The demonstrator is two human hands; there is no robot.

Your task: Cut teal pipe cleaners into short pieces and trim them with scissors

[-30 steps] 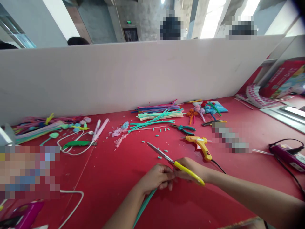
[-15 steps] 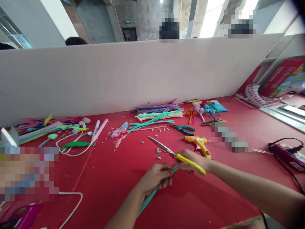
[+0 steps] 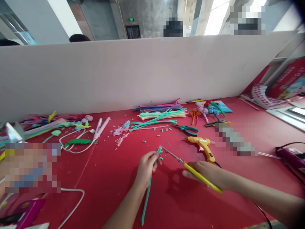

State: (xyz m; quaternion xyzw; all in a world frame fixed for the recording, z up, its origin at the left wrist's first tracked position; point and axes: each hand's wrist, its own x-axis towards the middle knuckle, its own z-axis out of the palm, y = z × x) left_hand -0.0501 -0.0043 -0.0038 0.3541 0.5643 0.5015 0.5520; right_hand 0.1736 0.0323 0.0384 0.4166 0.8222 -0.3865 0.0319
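My left hand [image 3: 148,165] is closed round a green pipe cleaner [image 3: 146,198]; one end pokes up past the fingertips and the long part hangs down toward the table's front. In my right hand [image 3: 202,173] is a pair of scissors with yellow handles [image 3: 202,178], the blades pointing left toward the upper end of the pipe cleaner. The blade tips are close to that end; whether they touch it I cannot tell. Several short green cut pieces [image 3: 158,135] lie on the red table just beyond my hands.
A yellow glue gun [image 3: 202,146] and teal-handled pliers [image 3: 187,130] lie beyond my right hand. Bundles of coloured pipe cleaners [image 3: 162,114] rest by the white partition [image 3: 133,73]. At the left are a pink hair straightener [image 3: 101,128], a white cable [image 3: 82,198] and a green-handled tool [image 3: 78,142].
The scissors and my right hand have moved right and down, away from my left hand. My left hand has shifted left and slightly up, and the pipe cleaner now stands more upright.
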